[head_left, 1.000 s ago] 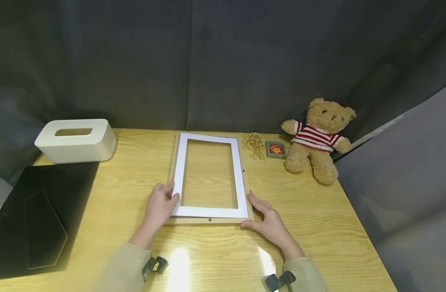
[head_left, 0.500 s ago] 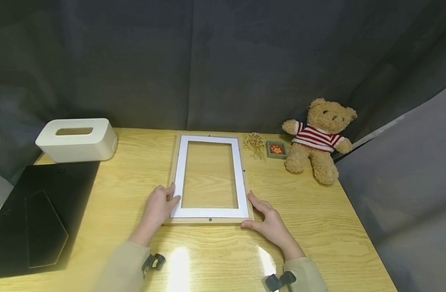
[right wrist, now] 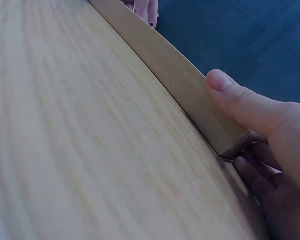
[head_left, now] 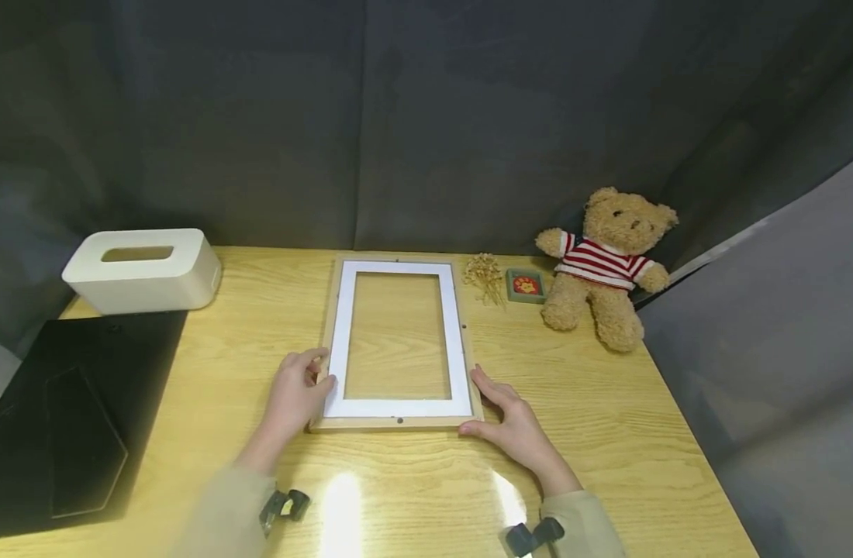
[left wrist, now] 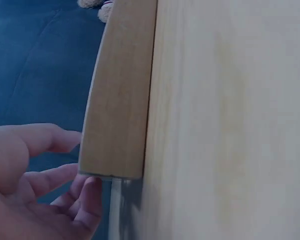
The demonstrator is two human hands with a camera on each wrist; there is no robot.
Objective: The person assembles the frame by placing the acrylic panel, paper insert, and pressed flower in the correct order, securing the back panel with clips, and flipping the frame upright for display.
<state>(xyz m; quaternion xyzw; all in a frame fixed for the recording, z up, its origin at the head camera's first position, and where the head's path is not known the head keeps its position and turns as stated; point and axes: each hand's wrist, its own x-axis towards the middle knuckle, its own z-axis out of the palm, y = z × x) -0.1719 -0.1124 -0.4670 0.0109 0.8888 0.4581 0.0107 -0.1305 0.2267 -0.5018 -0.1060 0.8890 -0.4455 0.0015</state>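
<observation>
A light wooden picture frame (head_left: 361, 423) lies face down on the table. Inside it sits a white mat board (head_left: 405, 408) with a rectangular window, flat along all four sides. My left hand (head_left: 293, 394) is at the frame's left side, thumb and index finger apart, their tips at the rail beside the mat. In the left wrist view, the left fingers (left wrist: 90, 202) are loosely bent near the frame's corner. My right hand (head_left: 513, 425) holds the front right corner, thumb on the front edge and fingers along the right side; the right wrist view shows its thumb (right wrist: 220, 81) against the rail.
A black backing board (head_left: 150, 364) with an easel leg lies at left, below a white tissue box (head_left: 143, 283). Dried flowers (head_left: 485, 273), a small green square box (head_left: 526, 286) and a teddy bear (head_left: 606, 267) in a striped shirt stand right of the frame.
The mat board has gone from slightly skewed and raised to lying straight inside the frame. My left hand has drawn a little left off the mat; the right hand stays at its corner.
</observation>
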